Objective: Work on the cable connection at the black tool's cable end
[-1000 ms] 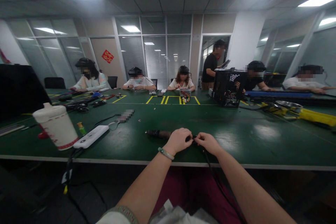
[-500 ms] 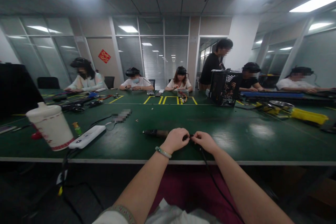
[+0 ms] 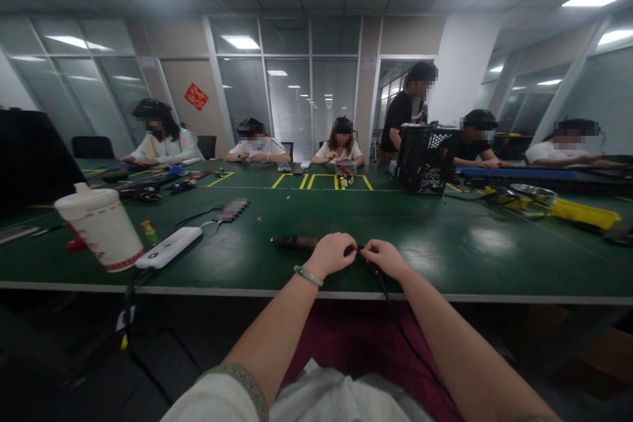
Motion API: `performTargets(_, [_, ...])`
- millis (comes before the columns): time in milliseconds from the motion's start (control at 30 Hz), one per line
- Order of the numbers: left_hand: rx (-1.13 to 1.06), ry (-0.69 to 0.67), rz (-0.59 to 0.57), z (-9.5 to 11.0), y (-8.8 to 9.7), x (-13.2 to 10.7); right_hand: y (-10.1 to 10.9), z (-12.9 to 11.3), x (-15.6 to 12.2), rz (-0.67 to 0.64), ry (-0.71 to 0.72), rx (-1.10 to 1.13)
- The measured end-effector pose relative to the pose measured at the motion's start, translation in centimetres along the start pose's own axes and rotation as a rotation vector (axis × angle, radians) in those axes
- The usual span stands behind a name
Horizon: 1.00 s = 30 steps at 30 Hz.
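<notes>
A dark, slim electric screwdriver (image 3: 291, 241) lies along the green table, its bit end pointing left. Around its rear part my left hand (image 3: 337, 253) is closed, hiding that end. My right hand (image 3: 386, 258) is beside it with thumb and fingers pinched on the end of a black cable (image 3: 395, 316). This cable runs down over the table edge toward my lap. Both hands meet at the rear of the screwdriver; whether the plug is seated there I cannot tell.
On the left stand a white lidded cup (image 3: 101, 231) and a white power strip (image 3: 171, 249), with a small green bottle (image 3: 150, 233) near them. A black computer case (image 3: 426, 161) stands at the back right, near a yellow tray (image 3: 586, 213). Several people work across the table.
The head view has tipped slightly down, so the scene sits higher. Both hands keep almost the same hold at the screwdriver's rear end.
</notes>
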State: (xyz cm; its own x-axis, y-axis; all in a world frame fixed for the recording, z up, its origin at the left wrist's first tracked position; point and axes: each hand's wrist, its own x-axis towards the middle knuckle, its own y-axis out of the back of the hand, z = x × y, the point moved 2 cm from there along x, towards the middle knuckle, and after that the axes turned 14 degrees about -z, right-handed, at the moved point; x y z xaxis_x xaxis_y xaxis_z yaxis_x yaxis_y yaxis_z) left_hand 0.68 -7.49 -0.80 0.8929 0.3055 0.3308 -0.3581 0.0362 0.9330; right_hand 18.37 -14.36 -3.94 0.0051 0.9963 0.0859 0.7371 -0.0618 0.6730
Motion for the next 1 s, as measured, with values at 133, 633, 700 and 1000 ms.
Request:
performTargets(133, [0.012, 0.005, -0.010, 0.01, 0.01, 0.02, 0.04, -0.16, -0.04, -0.001, 0.005, -0.003])
performTargets(633, [0.030, 0.010, -0.009, -0.01, -0.04, -0.06, 0.00, -0.19, 0.08, 0.001, 0.014, -0.011])
performTargets(700, [0.024, 0.011, -0.011, 0.04, 0.00, -0.08, -0.03, -0.06, 0.10, 0.003, 0.010, -0.011])
performTargets(1000, [0.004, 0.014, -0.007, 0.18, 0.22, -0.17, -0.11, -0.04, 0.09, 0.004, 0.003, -0.015])
